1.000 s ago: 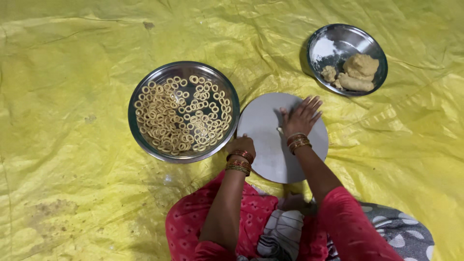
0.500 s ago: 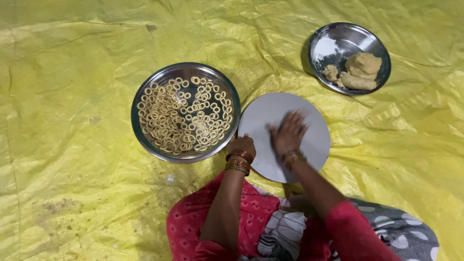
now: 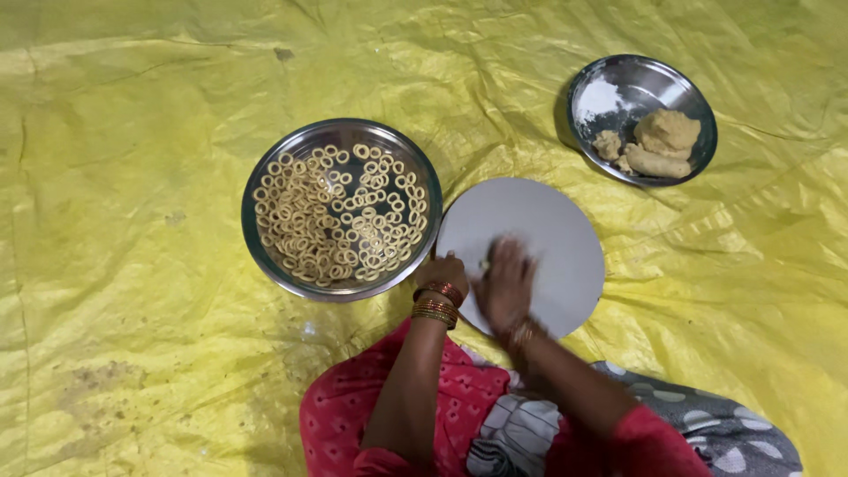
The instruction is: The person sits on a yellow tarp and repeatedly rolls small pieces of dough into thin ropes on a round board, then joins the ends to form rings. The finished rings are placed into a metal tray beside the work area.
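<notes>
Dough rings fill a shiny steel plate (image 3: 256,238) on the crinkled yellow sheet (image 3: 132,132). Right hand (image 3: 503,287), blurred, presses flat on the smooth round grey board (image 3: 552,221); left hand (image 3: 442,272) rests curled at its edge, grip unclear

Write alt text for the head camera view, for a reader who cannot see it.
A person's right hand, blurred, lies flat on a round white board, the left hand at its edge. On the yellow plastic sheet, a steel plate of small dough rings sits left; a steel bowl with dough lumps sits beyond.
</notes>
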